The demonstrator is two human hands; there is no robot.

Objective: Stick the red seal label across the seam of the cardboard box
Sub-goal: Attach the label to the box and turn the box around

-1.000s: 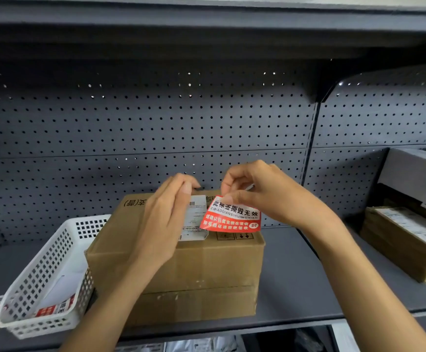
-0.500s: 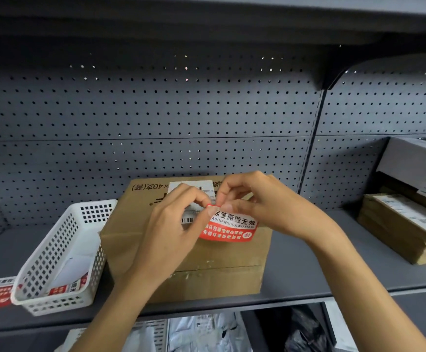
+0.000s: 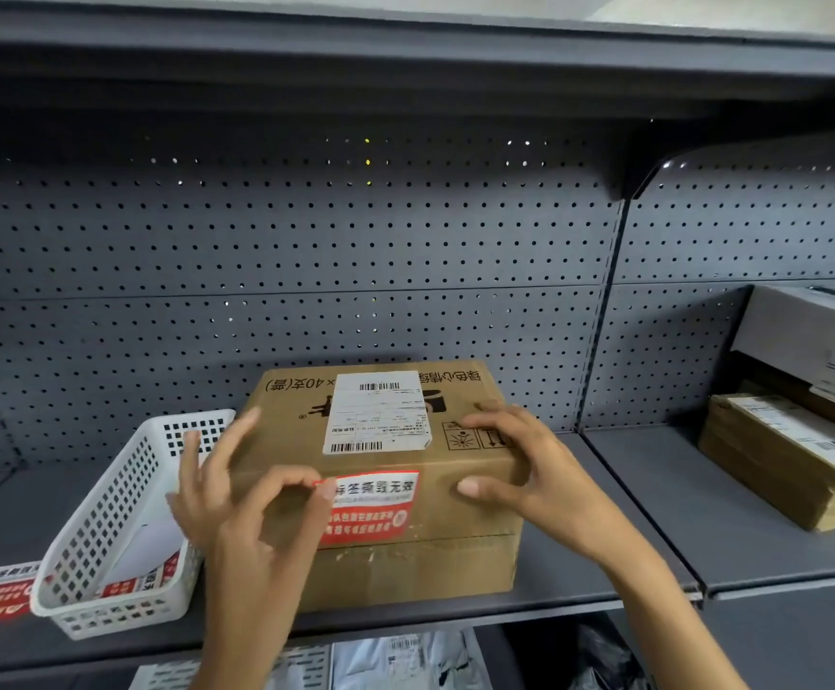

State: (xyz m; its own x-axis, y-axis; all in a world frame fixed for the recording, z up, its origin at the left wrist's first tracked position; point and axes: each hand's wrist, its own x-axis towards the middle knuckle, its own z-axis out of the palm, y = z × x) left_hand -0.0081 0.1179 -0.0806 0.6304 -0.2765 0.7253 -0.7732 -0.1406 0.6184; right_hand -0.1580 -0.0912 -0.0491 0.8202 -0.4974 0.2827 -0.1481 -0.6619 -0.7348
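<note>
Sitting on the shelf (image 3: 629, 540): box (image 3: 455, 565), with the label (image 3: 375, 510) flat on its front face, lower edge reaching the seam. Of the left hand (image 3: 246, 530), index and thumb tips meet at the label's left edge, pinching or pressing unclear. The right hand (image 3: 520, 470) grips the box's top right edge. A basket (image 3: 106, 515) sits just left.

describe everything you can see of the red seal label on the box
The red seal label is a rectangular sticker lying flat on the front face of the cardboard box. A white band across its top carries black Chinese characters; the red field below carries white ones. Its lower edge reaches the horizontal seam; any overlap is unclear. The left hand hides its left end, two fingers meeting at its upper left corner, pinching or pressing, I cannot tell.
</note>
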